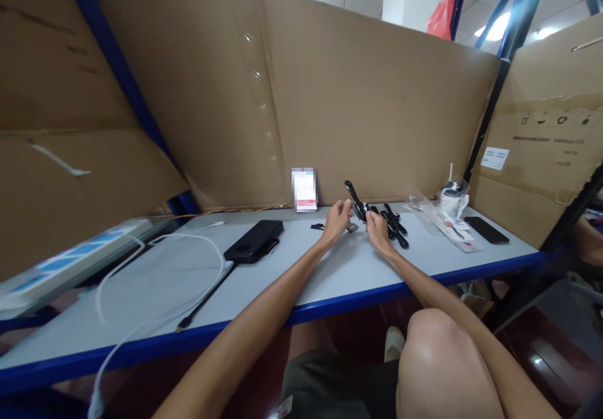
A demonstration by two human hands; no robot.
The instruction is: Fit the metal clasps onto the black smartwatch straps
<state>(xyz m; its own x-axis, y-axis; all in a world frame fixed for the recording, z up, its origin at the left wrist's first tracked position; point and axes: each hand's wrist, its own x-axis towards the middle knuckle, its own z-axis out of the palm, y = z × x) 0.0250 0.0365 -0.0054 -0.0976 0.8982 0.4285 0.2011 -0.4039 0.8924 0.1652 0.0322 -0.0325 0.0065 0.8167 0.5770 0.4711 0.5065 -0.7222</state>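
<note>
My right hand (377, 227) is closed on a black clamp-like tool (357, 199), which it holds tilted above the table. Just left of the tool is my left hand (337, 219), its fingers bent and close together near the tool; what they hold, if anything, is too small to make out. Several similar black tools (396, 225) lie in a pile beside my right hand. A small dark piece (317, 226) rests on the table to the left of my left hand, and a small grey piece (352, 227) lies between my hands.
A black power bank (254, 241) with cables and a white power strip (78, 259) are on the left. A small screen (304, 190) stands at the back. Flat plastic packets (443, 223), a white cup (452, 199) and a black phone (487, 230) are on the right.
</note>
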